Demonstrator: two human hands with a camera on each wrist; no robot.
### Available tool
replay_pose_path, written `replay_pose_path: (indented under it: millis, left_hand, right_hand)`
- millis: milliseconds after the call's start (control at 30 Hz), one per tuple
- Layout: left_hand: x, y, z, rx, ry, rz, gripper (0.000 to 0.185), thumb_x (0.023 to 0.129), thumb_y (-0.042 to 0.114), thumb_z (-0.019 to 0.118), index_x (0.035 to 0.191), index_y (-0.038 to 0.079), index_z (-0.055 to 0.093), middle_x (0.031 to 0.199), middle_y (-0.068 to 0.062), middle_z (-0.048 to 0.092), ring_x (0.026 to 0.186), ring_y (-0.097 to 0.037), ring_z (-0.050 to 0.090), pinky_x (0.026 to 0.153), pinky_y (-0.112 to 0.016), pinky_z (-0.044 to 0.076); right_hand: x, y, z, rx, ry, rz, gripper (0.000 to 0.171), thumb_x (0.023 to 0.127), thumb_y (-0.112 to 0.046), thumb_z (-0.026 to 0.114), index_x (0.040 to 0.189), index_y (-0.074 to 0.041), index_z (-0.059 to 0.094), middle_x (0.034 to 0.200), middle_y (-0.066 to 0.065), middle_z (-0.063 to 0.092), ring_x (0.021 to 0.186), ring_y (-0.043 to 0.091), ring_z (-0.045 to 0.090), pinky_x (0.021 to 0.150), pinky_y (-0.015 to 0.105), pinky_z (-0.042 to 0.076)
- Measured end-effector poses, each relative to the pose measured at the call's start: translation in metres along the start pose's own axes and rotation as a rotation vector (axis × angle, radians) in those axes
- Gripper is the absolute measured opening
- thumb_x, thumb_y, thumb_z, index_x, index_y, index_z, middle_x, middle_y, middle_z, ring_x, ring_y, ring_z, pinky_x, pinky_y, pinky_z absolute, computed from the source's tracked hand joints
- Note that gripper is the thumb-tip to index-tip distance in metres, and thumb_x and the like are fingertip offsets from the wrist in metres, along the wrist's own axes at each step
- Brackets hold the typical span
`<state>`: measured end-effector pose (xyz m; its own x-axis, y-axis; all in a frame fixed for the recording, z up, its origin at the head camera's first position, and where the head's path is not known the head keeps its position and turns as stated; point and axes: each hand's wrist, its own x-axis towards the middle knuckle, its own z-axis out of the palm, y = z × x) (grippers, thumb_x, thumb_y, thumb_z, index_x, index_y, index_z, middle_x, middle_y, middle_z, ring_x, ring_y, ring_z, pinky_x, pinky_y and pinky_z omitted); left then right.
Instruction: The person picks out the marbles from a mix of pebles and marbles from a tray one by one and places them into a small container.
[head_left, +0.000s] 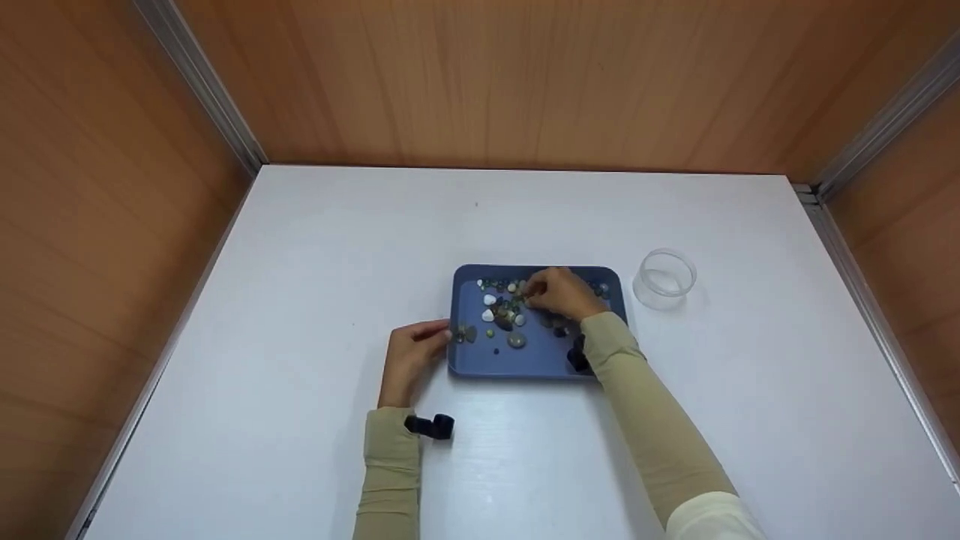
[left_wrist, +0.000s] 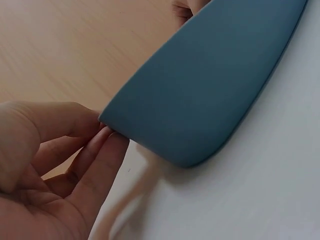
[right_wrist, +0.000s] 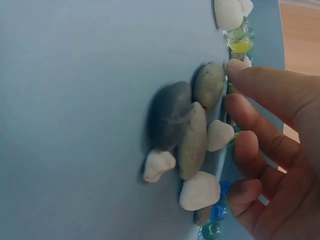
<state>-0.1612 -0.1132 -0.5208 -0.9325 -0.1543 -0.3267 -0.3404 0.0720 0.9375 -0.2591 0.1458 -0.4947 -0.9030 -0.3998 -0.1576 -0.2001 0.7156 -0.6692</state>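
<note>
A blue tray (head_left: 525,361) lies mid-table with several pebbles (head_left: 501,313) and small glass beads in it. My left hand (head_left: 431,334) pinches the tray's left rim between thumb and fingers; the left wrist view shows this grip (left_wrist: 102,142) on the tray's outer wall (left_wrist: 210,85). Over the stones hovers my right hand (head_left: 541,291). In the right wrist view its fingers (right_wrist: 250,80) reach grey, tan and white pebbles (right_wrist: 192,140) piled against the tray wall, the index tip touching a grey one (right_wrist: 209,86). Coloured beads (right_wrist: 217,212) line the wall. Nothing shows held.
A clear round cup (head_left: 665,279) stands on the white table (head_left: 300,262) just right of the tray. Wooden walls close off the back and both sides. A black camera sits on each wrist.
</note>
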Motion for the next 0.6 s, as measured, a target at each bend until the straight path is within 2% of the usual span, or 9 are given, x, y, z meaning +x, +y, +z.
replay_pose_path:
  millis: [300, 433, 600]
  left_hand:
    - [0.0026, -0.0019, -0.0010, -0.020, -0.003, 0.016, 0.023, 0.083, 0.004, 0.071, 0.105, 0.002, 0.073, 0.109, -0.015, 0.070, 0.098, -0.018, 0.065, 0.081, -0.026, 0.056]
    - [0.0037, -0.0023, -0.0015, -0.028, 0.000, 0.017, 0.023, 0.083, 0.003, 0.072, 0.105, 0.001, 0.073, 0.110, -0.016, 0.070, 0.099, -0.018, 0.065, 0.082, -0.025, 0.056]
    - [0.0042, -0.0017, -0.0030, -0.018, -0.001, 0.013, 0.023, 0.083, 0.003, 0.071, 0.105, 0.002, 0.073, 0.111, -0.016, 0.070, 0.101, -0.019, 0.065, 0.084, -0.027, 0.055]
  right_hand:
    - [0.0010, 0.0019, 0.0044, -0.057, 0.035, -0.025, 0.020, 0.085, -0.013, 0.072, 0.105, -0.006, 0.073, 0.095, 0.010, 0.071, 0.082, 0.020, 0.064, 0.075, 0.036, 0.054]
    - [0.0012, 0.0030, 0.0054, -0.071, 0.046, -0.049, 0.020, 0.084, -0.011, 0.072, 0.103, -0.005, 0.073, 0.093, 0.010, 0.071, 0.079, 0.019, 0.063, 0.072, 0.035, 0.054]
    - [0.0009, 0.0028, 0.0055, -0.071, 0.041, -0.034, 0.017, 0.084, -0.012, 0.073, 0.101, -0.007, 0.074, 0.092, 0.008, 0.071, 0.077, 0.018, 0.063, 0.071, 0.034, 0.053]
